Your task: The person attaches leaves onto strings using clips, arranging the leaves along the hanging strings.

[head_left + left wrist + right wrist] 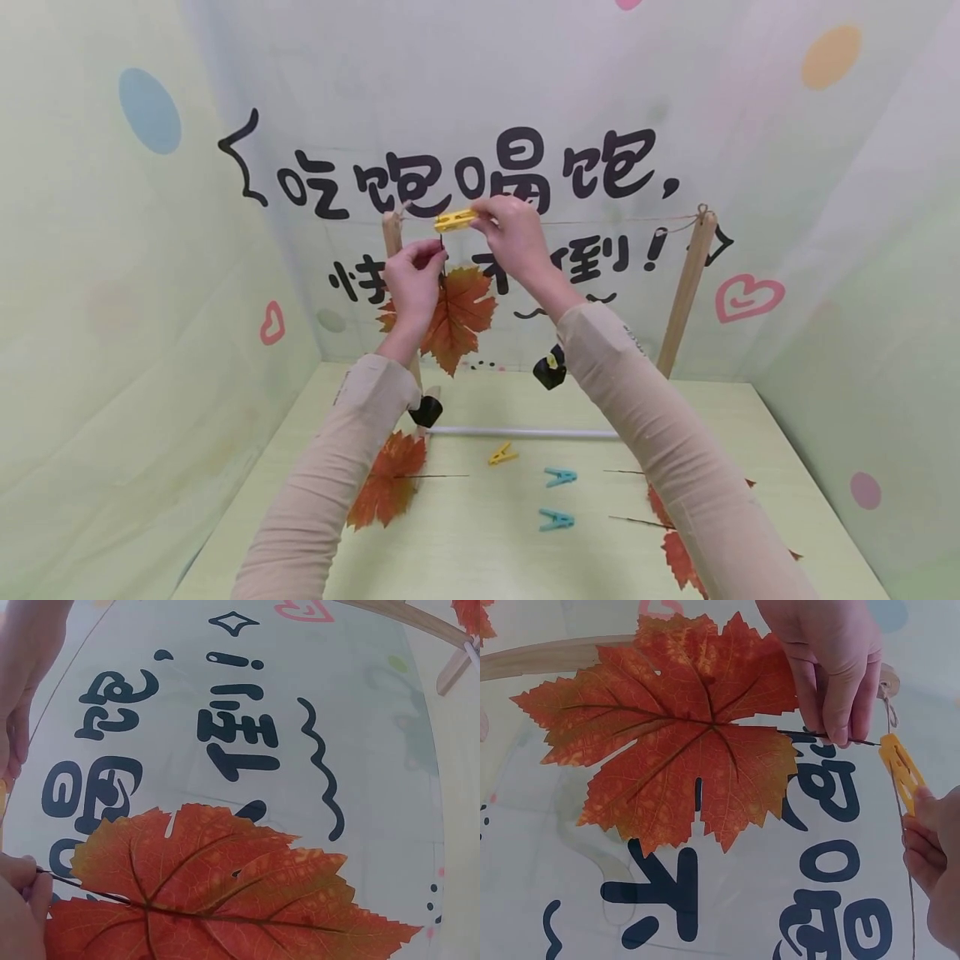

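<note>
An orange-red maple leaf [459,315] hangs below the string [600,221], its dark stem pinched between thumb and fingers of my left hand [415,279]. My right hand [513,233] pinches a yellow clothespin [455,220] at the string, near the left wooden post [392,235]. In the right wrist view the stem's tip reaches the jaw end of the clothespin [901,771]; whether it is clamped there I cannot tell. The leaf [210,892] fills the lower part of the left wrist view, where the clothespin barely shows at the edge.
On the table [465,558] lie another yellow clothespin [502,454], two blue clothespins [559,477], a maple leaf [390,483] at left and more leaves [681,558] partly behind my right arm. A right wooden post [686,296] and a white rod [525,432] belong to the frame.
</note>
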Tool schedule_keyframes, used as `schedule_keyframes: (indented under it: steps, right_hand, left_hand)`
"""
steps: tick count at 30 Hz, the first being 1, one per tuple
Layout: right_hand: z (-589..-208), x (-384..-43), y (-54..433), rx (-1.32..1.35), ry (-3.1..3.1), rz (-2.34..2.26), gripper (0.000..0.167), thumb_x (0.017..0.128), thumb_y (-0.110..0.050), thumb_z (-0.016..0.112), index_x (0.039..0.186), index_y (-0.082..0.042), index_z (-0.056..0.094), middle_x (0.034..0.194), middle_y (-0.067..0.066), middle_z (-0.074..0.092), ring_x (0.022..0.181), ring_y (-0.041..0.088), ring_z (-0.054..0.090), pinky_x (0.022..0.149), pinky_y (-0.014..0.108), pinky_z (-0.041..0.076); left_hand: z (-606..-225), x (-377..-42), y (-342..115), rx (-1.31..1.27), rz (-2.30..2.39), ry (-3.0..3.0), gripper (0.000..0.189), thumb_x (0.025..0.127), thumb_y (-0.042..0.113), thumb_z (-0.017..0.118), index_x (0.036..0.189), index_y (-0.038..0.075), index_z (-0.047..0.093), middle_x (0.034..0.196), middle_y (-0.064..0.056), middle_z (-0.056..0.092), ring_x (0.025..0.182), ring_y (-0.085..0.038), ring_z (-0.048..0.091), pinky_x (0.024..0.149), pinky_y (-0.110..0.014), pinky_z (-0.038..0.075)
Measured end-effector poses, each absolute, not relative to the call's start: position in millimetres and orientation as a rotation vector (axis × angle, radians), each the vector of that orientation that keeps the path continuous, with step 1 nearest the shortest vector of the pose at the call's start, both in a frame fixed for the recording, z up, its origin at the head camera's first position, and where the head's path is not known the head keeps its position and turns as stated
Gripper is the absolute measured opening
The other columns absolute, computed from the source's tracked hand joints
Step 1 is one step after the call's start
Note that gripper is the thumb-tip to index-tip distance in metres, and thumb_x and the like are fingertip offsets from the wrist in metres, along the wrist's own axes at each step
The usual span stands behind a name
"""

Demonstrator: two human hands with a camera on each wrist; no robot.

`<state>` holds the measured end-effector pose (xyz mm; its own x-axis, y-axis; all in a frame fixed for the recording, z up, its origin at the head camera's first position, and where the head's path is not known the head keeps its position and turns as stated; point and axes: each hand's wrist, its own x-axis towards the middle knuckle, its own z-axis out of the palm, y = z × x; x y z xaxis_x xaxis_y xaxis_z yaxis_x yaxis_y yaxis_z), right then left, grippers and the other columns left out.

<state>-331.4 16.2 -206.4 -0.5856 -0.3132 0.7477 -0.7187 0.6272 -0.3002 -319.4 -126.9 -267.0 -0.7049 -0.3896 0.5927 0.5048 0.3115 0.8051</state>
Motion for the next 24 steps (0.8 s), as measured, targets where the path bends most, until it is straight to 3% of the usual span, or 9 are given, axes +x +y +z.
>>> schedule_keyframes:
  steps: [11,24]
  right_hand:
    - [-205.2,-329.5,17.0,0.808,-2.322,0.887,0.028,0.089,-0.014,0.059,0.113,0.0,0.061,0.107,0.011,0.064,0.099,0.021,0.057,0.086,0.03,0.044]
    - [-210.1,-333.6,19.1,0.792,-2.276,0.944,0.033,0.088,-0.019,0.06,0.115,0.001,0.06,0.112,0.012,0.062,0.106,0.021,0.055,0.093,0.029,0.041]
  left_hand:
    - [-269.2,-321.0,-127.3,-0.09,-1.483,-1.811,0.015,0.081,0.007,0.067,0.092,-0.003,0.068,0.089,-0.015,0.067,0.077,-0.017,0.062,0.069,-0.022,0.051]
    - [-271.0,-319.9,-124.3,-0.081,-1.471,-1.814,0.015,0.082,0.007,0.066,0.093,-0.002,0.068,0.09,-0.014,0.067,0.077,-0.018,0.061,0.072,-0.024,0.051]
